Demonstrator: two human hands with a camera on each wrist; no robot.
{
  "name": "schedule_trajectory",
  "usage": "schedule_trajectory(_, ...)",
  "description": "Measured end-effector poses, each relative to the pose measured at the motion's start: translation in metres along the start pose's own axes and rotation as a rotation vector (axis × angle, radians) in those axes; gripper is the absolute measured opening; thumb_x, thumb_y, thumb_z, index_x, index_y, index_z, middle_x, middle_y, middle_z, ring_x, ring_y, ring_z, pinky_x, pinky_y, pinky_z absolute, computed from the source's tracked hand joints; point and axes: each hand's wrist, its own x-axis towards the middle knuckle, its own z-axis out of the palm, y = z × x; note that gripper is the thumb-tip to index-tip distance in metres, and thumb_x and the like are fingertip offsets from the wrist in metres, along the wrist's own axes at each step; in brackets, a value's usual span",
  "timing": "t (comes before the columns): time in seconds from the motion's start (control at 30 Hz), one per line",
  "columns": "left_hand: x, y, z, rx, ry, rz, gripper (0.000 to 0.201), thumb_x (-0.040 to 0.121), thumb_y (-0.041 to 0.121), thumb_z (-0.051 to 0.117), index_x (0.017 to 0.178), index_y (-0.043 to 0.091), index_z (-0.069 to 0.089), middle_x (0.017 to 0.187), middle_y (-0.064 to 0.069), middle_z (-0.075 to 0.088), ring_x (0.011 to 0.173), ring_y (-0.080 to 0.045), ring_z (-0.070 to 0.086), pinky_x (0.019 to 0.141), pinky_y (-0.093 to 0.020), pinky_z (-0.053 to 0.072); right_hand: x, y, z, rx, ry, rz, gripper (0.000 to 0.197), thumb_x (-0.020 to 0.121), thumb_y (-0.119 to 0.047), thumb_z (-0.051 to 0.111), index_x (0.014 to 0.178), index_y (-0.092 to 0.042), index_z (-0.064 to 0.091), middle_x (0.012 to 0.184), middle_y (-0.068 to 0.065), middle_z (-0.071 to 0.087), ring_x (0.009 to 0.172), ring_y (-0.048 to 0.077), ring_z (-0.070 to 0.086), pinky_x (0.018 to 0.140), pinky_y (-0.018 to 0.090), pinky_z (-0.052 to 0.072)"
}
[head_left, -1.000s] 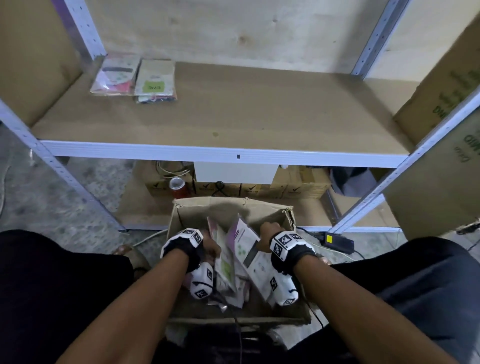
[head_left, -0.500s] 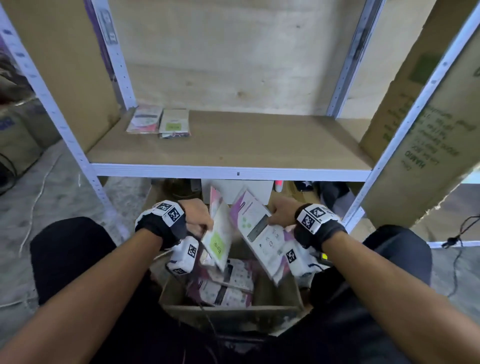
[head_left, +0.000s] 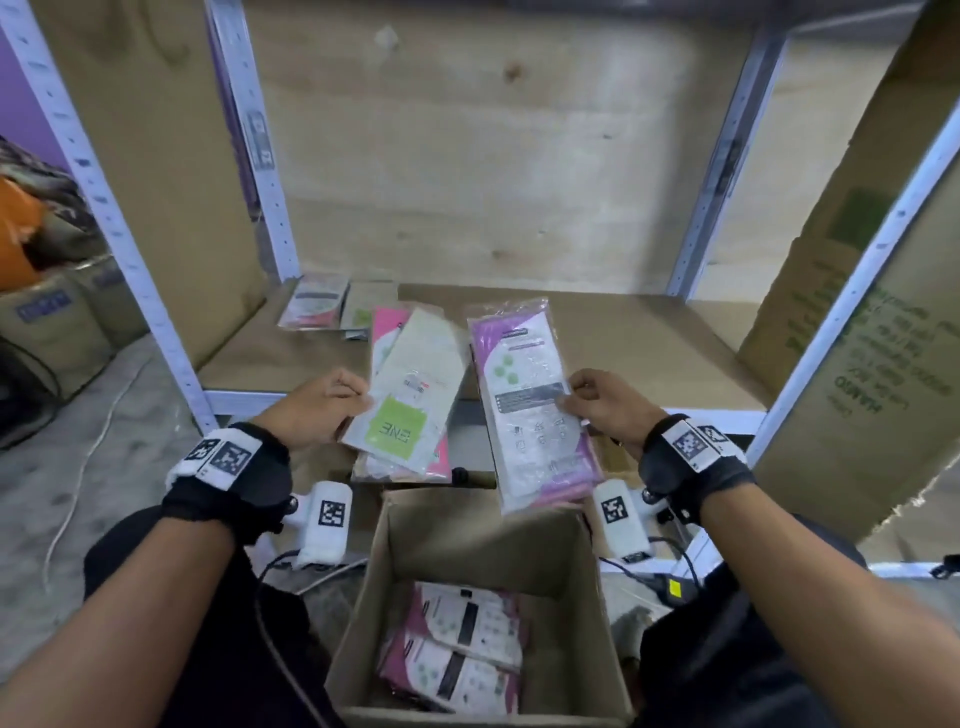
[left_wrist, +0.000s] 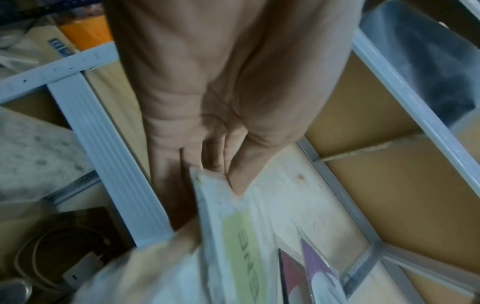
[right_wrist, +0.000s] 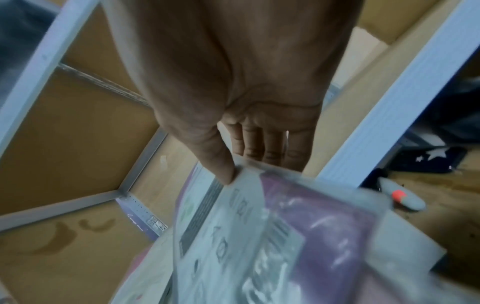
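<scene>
The left hand (head_left: 317, 410), left of centre in the head view, pinches a small stack of flat packets by its left edge. The thumb lies on top and the fingers are tucked under. On top of the stack is a cream paper packet with a lime-green label (head_left: 410, 400), and a bright pink packet (head_left: 387, 325) shows beneath it. The left wrist view shows the thumb tip pressed on the cream packet's corner, with the fingers straight beneath it.

The right hand (head_left: 608, 410), right of centre, pinches a purple-and-white packet in clear plastic wrap (head_left: 530, 405) by its right edge. In the right wrist view the thumb is on top and the fingers are underneath.

Both stacks are held up in the middle of the frame. They sit side by side, just apart, in front of the wooden shelf board (head_left: 623, 353) and above the far rim of an open brown cardboard box (head_left: 483, 540) at lower centre. More pink-and-white packets (head_left: 457, 649) lie flat in the bottom of the box.

At the back left of the shelf, two flat packets (head_left: 337, 306) lie next to each other. A white perforated metal upright (head_left: 130, 249) runs along the left of the frame. A large brown carton with green print (head_left: 857, 374) fills the right side.
</scene>
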Motion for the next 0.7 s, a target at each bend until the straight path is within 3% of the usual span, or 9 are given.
schedule_trajectory(0.1,0.014,-0.008,-0.005,-0.133,0.147,0.001,0.008,0.098,0.007,0.056,0.105,0.011,0.055,0.107,-0.010,0.063,0.088,-0.021,0.059,0.076,-0.031,0.048,0.024,0.000,0.011,0.176,0.032,0.044,0.012,0.094,-0.009,0.062,0.102,-0.003,0.054,0.102,0.023,0.065,0.084,0.029,0.061,0.067,0.039,0.050)
schedule_trajectory(0.17,0.027,-0.012,-0.008,-0.242,0.235,-0.003,0.009,0.098,0.002,0.053,0.102,0.009,0.056,0.099,-0.008,0.064,0.080,-0.017,0.061,0.065,-0.024,0.053,0.043,-0.002,0.022,0.304,0.053,0.074,0.010,0.094,-0.009,0.062,0.100,-0.005,0.056,0.103,0.023,0.065,0.083,0.028,0.062,0.061,0.031,0.051)
schedule_trajectory(0.23,0.045,-0.015,-0.013,-0.263,0.311,0.006,0.010,0.098,0.000,0.052,0.104,0.008,0.055,0.091,-0.002,0.061,0.073,-0.009,0.058,0.049,-0.011,0.049,0.066,-0.007,0.032,0.366,0.059,0.086,0.006,0.093,-0.007,0.062,0.096,-0.006,0.057,0.099,0.022,0.063,0.084,0.027,0.059,0.062,0.031,0.049)
schedule_trajectory(0.3,0.067,-0.020,-0.021,-0.298,0.366,-0.001,0.013,0.099,0.001,0.051,0.109,0.006,0.056,0.092,-0.002,0.061,0.073,-0.011,0.057,0.048,-0.011,0.049,0.091,-0.013,0.042,0.395,0.050,0.102,0.007,0.094,-0.007,0.061,0.098,-0.004,0.056,0.097,0.021,0.063,0.084,0.028,0.059,0.065,0.034,0.049)
schedule_trajectory(0.37,0.092,-0.026,-0.031,-0.356,0.384,-0.032,0.015,0.099,0.002,0.050,0.113,0.006,0.056,0.106,-0.011,0.064,0.085,-0.023,0.064,0.070,-0.028,0.057,0.119,-0.023,0.052,0.431,0.028,0.114,0.006,0.095,-0.007,0.060,0.098,-0.005,0.056,0.095,0.017,0.067,0.080,0.028,0.064,0.065,0.033,0.053)
schedule_trajectory(0.43,0.119,-0.031,-0.045,-0.348,0.395,-0.054,0.019,0.099,0.002,0.050,0.117,0.003,0.056,0.119,-0.016,0.064,0.101,-0.029,0.064,0.090,-0.042,0.053,0.149,-0.033,0.063,0.460,0.001,0.112,0.003,0.095,-0.008,0.060,0.095,-0.007,0.056,0.091,0.013,0.068,0.074,0.022,0.065,0.061,0.030,0.052)
schedule_trajectory(0.5,0.146,-0.035,-0.061,-0.353,0.417,-0.059,0.023,0.098,-0.004,0.047,0.119,-0.001,0.057,0.121,-0.017,0.064,0.097,-0.027,0.064,0.089,-0.038,0.051,0.181,-0.044,0.074,0.476,-0.020,0.111,0.007,0.095,-0.008,0.059,0.101,-0.004,0.058,0.091,0.013,0.068,0.073,0.020,0.065,0.060,0.028,0.051)
schedule_trajectory(0.6,0.185,-0.041,-0.086,-0.325,0.440,-0.084,0.024,0.096,-0.010,0.044,0.105,0.004,0.062,0.118,-0.019,0.064,0.091,-0.026,0.065,0.086,-0.036,0.051,0.230,-0.057,0.095,0.500,-0.068,0.131,0.011,0.096,-0.009,0.059,0.105,-0.003,0.057,0.092,0.014,0.068,0.075,0.023,0.065,0.063,0.031,0.054)
schedule_trajectory(0.7,0.222,-0.047,-0.110,-0.294,0.462,-0.139,0.029,0.098,-0.007,0.043,0.122,-0.002,0.058,0.129,-0.023,0.060,0.111,-0.036,0.062,0.099,-0.048,0.050,0.277,-0.067,0.118,0.476,-0.132,0.160,0.004,0.096,-0.010,0.059,0.093,-0.007,0.056,0.088,0.011,0.069,0.075,0.022,0.066,0.064,0.031,0.053)
